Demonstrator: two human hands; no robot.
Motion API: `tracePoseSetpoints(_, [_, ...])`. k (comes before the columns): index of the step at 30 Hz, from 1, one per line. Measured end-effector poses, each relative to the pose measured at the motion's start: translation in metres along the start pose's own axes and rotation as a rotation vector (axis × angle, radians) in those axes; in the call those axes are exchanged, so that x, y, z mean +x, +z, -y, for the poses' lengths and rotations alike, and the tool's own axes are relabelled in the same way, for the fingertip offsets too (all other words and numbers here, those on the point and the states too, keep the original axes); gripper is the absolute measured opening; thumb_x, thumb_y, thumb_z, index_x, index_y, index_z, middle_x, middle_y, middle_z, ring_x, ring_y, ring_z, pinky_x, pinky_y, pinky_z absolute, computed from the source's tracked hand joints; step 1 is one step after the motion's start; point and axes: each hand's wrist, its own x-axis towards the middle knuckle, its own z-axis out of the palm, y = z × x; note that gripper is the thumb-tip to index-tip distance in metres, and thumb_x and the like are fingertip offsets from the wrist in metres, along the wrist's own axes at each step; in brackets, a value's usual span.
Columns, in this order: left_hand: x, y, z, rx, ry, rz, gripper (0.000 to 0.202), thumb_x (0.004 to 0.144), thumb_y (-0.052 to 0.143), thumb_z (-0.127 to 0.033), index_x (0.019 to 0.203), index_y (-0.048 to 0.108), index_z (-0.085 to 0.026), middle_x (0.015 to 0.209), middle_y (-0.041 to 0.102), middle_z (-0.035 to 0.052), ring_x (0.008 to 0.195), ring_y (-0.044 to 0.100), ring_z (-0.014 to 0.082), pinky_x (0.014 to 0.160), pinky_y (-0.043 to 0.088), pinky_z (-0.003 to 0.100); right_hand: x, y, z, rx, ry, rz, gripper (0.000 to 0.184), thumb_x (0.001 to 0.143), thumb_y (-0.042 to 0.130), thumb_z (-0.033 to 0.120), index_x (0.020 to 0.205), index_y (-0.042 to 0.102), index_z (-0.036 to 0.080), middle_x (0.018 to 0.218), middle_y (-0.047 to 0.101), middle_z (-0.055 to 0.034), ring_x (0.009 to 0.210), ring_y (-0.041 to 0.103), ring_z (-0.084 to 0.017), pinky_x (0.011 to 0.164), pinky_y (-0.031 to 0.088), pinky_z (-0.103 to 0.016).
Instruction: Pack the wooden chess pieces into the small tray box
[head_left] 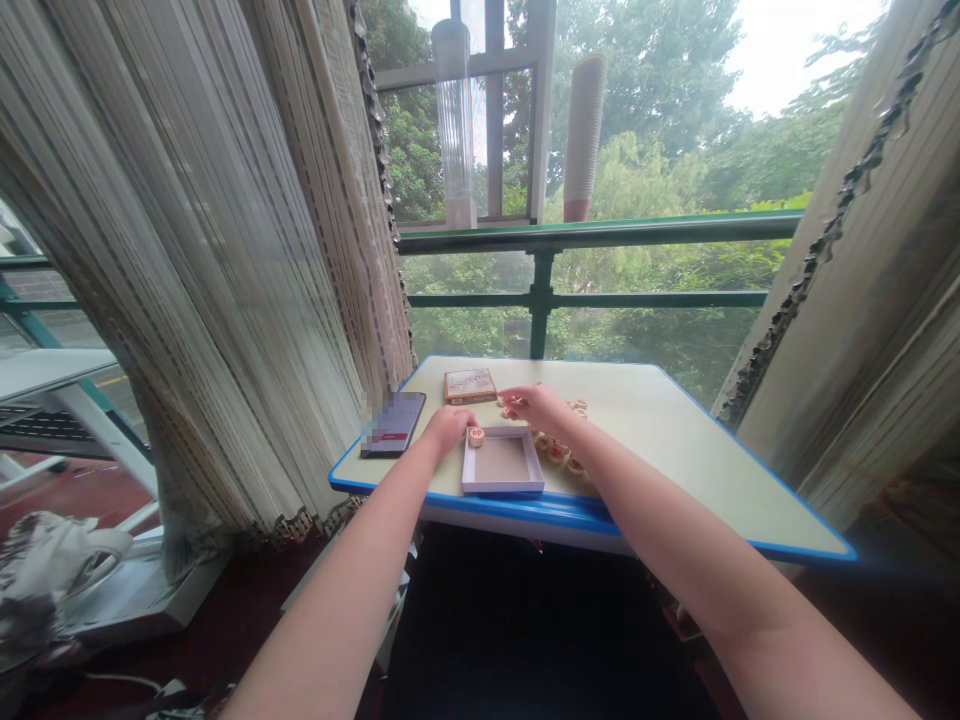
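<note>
An open, shallow box (528, 488) with pale walls lies near the table's front edge. At its far left corner, my left hand (450, 426) is curled, fingertips against a round Chinese chess piece (476, 437) with a red character. My right hand (538, 405) reaches beyond the box with bent fingers closed around a Chinese chess piece (511, 411), partly covered by them. Several more round wooden pieces (556, 453) lie in a loose group right of the box, some hidden under my right forearm.
A flat box lid (470, 384) with a printed picture lies behind the open box. A phone or tablet (394, 424) rests at the table's left. The cream table (675, 450) has a blue edge. Curtains (247, 250) hang on both sides, and a green railing (600, 236) stands behind.
</note>
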Motion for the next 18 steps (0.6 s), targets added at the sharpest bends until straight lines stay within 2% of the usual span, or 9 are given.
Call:
tracePoseSetpoints(5, [-0.004,0.0,-0.005,-0.015,-0.008,0.001,0.023,0.066,0.041,-0.023,0.058,0.062,-0.017,0.074,0.065,0.0054,0.075,0.056,0.0166,0.069,0.044,0.025,-0.002,0.0,0.003,0.028,-0.061,0.057,0.025,0.079,0.057,0.015,0.103,0.065,0.019,0.083,0.07,-0.0035,0.072,0.065,-0.013,0.064,0.048,-0.02])
tracePoseSetpoints(10, [-0.005,-0.001,-0.007,-0.001,-0.011,-0.004,0.025,0.067,0.04,-0.023,0.058,0.062,-0.016,0.072,0.065,0.0058,0.073,0.055,0.0166,0.067,0.044,0.025,-0.004,-0.003,0.006,-0.142,-0.098,-0.004,0.02,0.076,0.061,0.023,0.095,0.067,0.021,0.082,0.069,-0.0015,0.071,0.061,-0.012,0.064,0.044,-0.02])
tracePoseSetpoints(12, [-0.005,-0.001,-0.007,-0.001,-0.012,0.001,0.025,0.067,0.041,-0.023,0.059,0.063,-0.016,0.071,0.065,0.0057,0.072,0.055,0.0164,0.067,0.044,0.025,-0.005,-0.007,0.008,-0.172,-0.111,0.009,0.02,0.074,0.062,0.026,0.092,0.067,0.021,0.082,0.068,-0.001,0.07,0.059,-0.012,0.063,0.043,-0.02])
tracePoseSetpoints(15, [-0.004,0.0,-0.005,-0.007,-0.017,0.008,0.024,0.067,0.042,-0.023,0.061,0.064,-0.016,0.07,0.064,0.0052,0.07,0.054,0.0159,0.066,0.044,0.025,-0.008,-0.015,0.013,-0.174,-0.163,0.112,0.024,0.07,0.065,0.034,0.09,0.07,0.022,0.083,0.066,-0.0006,0.07,0.057,-0.012,0.06,0.04,-0.02])
tracePoseSetpoints(18, [-0.002,0.001,-0.002,-0.01,-0.004,0.006,0.024,0.067,0.041,-0.023,0.059,0.063,-0.015,0.071,0.065,0.0055,0.071,0.055,0.0159,0.067,0.044,0.025,-0.014,-0.018,0.022,-0.17,-0.237,0.31,0.031,0.067,0.067,0.043,0.091,0.071,0.024,0.082,0.066,0.0004,0.068,0.057,-0.012,0.057,0.039,-0.02])
